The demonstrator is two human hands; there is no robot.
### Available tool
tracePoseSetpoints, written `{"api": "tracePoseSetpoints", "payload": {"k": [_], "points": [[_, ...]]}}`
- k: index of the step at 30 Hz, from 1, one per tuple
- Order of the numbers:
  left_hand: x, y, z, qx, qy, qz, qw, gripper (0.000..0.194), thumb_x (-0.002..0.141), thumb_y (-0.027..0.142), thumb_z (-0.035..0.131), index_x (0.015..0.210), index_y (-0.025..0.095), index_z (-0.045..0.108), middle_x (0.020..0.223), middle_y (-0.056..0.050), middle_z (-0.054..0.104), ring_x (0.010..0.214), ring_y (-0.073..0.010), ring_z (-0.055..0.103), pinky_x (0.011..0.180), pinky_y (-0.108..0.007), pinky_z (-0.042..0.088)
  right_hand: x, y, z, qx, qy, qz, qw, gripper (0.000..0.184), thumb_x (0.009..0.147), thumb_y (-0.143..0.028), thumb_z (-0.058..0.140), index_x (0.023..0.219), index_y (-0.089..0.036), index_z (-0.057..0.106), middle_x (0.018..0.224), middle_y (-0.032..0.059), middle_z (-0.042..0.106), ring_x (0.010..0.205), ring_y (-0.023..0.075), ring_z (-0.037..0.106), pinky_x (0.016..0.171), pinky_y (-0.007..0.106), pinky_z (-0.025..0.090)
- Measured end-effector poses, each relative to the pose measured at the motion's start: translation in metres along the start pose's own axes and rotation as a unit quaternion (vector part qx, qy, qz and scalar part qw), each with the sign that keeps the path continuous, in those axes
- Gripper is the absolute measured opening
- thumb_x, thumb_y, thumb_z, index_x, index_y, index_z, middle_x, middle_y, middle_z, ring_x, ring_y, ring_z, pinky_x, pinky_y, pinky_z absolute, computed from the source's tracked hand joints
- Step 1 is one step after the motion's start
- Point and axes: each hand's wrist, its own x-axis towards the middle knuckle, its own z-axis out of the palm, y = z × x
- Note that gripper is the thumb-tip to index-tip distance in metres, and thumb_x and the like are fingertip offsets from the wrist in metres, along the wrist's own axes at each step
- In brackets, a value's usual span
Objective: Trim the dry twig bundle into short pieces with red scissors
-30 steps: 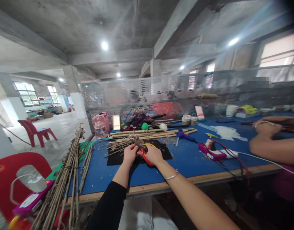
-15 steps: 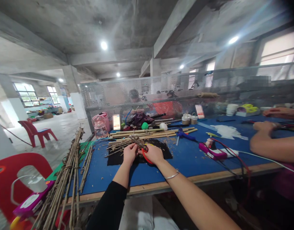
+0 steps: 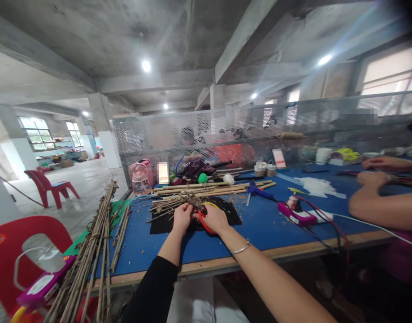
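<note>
Over a black mat on the blue table, my right hand is closed around pruning shears with a red and a yellow handle. Their dark jaws lie close to my left fingers and are hard to make out. My left hand pinches a thin dry twig, its lower end hidden by the fingers. Just left of that hand, cut twigs lie in a loose pile on the mat, with small brown scraps around.
Long dry stalks lean in a bundle at the left table edge. Peeled sticks lie behind the mat, near a blue glue gun. A purple power strip trails cables on the right. A co-worker's arm rests farther right.
The shears' handles now spread wider, with more of the yellow one showing. The twig and jaws have tilted lower between my hands. Both hands stay almost in place.
</note>
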Motion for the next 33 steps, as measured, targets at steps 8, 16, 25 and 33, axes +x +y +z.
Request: {"api": "tracePoseSetpoints", "payload": {"k": [8, 16, 25, 33], "points": [[0.0004, 0.0002, -0.0012, -0.032, 0.006, -0.011, 0.999, 0.027, 0.064, 0.032, 0.064, 0.081, 0.011, 0.064, 0.063, -0.004, 0.063, 0.045, -0.0076, 0.05, 0.04, -0.017, 0.034, 0.0006, -0.0005, 0.0002, 0.002, 0.023, -0.002, 1.0, 0.047, 0.072, -0.062, 0.047, 0.091, -0.019, 0.053, 0.09, 0.0077, 0.063, 0.086, 0.0217, 0.059, 0.07, 0.028, 0.04], [0.0008, 0.0017, 0.0004, -0.073, -0.007, -0.013, 0.997, 0.031, 0.061, 0.034, 0.067, 0.08, 0.011, 0.065, 0.061, -0.003, 0.063, 0.045, -0.008, 0.051, 0.041, -0.017, 0.035, 0.0006, -0.0016, 0.0014, 0.011, 0.019, 0.011, 1.0, 0.051, 0.071, -0.065, 0.043, 0.092, -0.02, 0.053, 0.087, 0.0072, 0.064, 0.084, 0.022, 0.06, 0.068, 0.029, 0.04], [0.005, -0.0033, -0.0022, -0.073, 0.028, -0.034, 0.996, 0.034, 0.063, 0.032, 0.068, 0.089, 0.01, 0.064, 0.063, -0.005, 0.064, 0.046, -0.0085, 0.053, 0.038, -0.016, 0.034, 0.0007, -0.0018, -0.0027, 0.014, -0.016, 0.028, 0.999, 0.048, 0.07, -0.066, 0.044, 0.087, -0.023, 0.057, 0.087, 0.0064, 0.066, 0.082, 0.0218, 0.061, 0.066, 0.027, 0.041], [0.0068, -0.0036, -0.0029, -0.077, 0.074, -0.042, 0.993, 0.035, 0.06, 0.028, 0.071, 0.09, 0.011, 0.064, 0.074, -0.008, 0.066, 0.058, -0.012, 0.06, 0.042, -0.017, 0.04, 0.0017, 0.0006, 0.0, 0.002, 0.001, 0.019, 1.0, 0.051, 0.071, -0.068, 0.041, 0.088, -0.022, 0.057, 0.087, 0.0066, 0.065, 0.082, 0.0229, 0.061, 0.066, 0.029, 0.041]]}}
